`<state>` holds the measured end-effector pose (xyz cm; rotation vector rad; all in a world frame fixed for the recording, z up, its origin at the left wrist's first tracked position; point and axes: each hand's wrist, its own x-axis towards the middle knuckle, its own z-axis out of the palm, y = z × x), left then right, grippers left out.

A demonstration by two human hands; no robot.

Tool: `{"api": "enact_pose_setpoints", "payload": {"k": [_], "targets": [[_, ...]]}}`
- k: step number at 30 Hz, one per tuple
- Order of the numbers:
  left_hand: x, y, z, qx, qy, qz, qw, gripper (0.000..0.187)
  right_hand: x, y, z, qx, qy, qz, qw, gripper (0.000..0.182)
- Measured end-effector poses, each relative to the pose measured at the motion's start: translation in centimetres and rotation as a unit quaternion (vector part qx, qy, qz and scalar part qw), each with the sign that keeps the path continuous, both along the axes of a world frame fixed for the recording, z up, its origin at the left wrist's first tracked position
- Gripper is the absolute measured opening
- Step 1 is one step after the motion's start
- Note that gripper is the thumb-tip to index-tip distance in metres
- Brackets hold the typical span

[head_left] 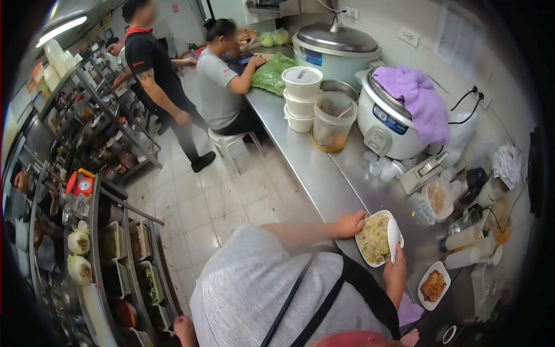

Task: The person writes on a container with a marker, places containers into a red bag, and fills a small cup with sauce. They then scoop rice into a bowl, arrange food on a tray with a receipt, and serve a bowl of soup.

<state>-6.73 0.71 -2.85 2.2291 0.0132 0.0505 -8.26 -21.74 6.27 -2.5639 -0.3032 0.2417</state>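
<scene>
Near the counter's front edge sits a white rectangular plate [374, 264] heaped with yellowish fried rice [373, 238]. My left hand [348, 224] has its fingers curled at the plate's far left rim. At the plate's right side, my right hand [395, 267] grips a white spoon [393, 233] whose broad part rests against the rice. A second white dish [425, 302] with browned, fried-looking food [433, 285] stands beside my right hand. A grey sleeve and black apron straps fill the lower middle.
Two large rice cookers [388, 124] stand along the wall, one under a purple towel [417, 98]. White tubs [300, 104] and a clear bucket [334, 118] stand before them. One person [222, 75] sits at the counter; others stand behind. Shelves [118, 231] line the left.
</scene>
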Motion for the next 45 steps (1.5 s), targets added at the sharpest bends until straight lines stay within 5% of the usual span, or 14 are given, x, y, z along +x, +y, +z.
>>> {"api": "enact_pose_setpoints", "payload": {"k": [19, 22, 28, 31, 42, 45], "targets": [[0.4, 2.2, 1.4, -0.038, -0.008, -0.155, 0.987, 0.045, 1.0, 0.1, -3.3, 0.118, -0.021, 0.012, 0.993, 0.053], [0.3, 3.2, 2.2, -0.131, 0.021, -0.184, 0.974, 0.048, 1.1, 0.1, -3.3, 0.165, 0.03, -0.027, 0.985, 0.053], [1.3, 3.7, -1.6, -0.105, -0.06, -0.209, 0.97, 0.05, 1.5, 0.1, -5.1, 0.2, 0.004, 0.021, 0.98, 0.055], [0.2, 3.8, 1.9, -0.093, -0.014, -0.198, 0.976, 0.05, 2.2, 0.1, -4.0, 0.204, 0.031, 0.009, 0.979, 0.056], [0.5, 3.3, 0.8, -0.09, -0.036, -0.181, 0.979, 0.05, 1.9, -0.7, -3.4, 0.167, 0.02, 0.027, 0.985, 0.053], [0.4, 3.3, 0.2, -0.113, -0.061, -0.17, 0.977, 0.049, 1.4, -0.3, -0.5, 0.203, 0.121, -0.027, 0.971, 0.052]]}}
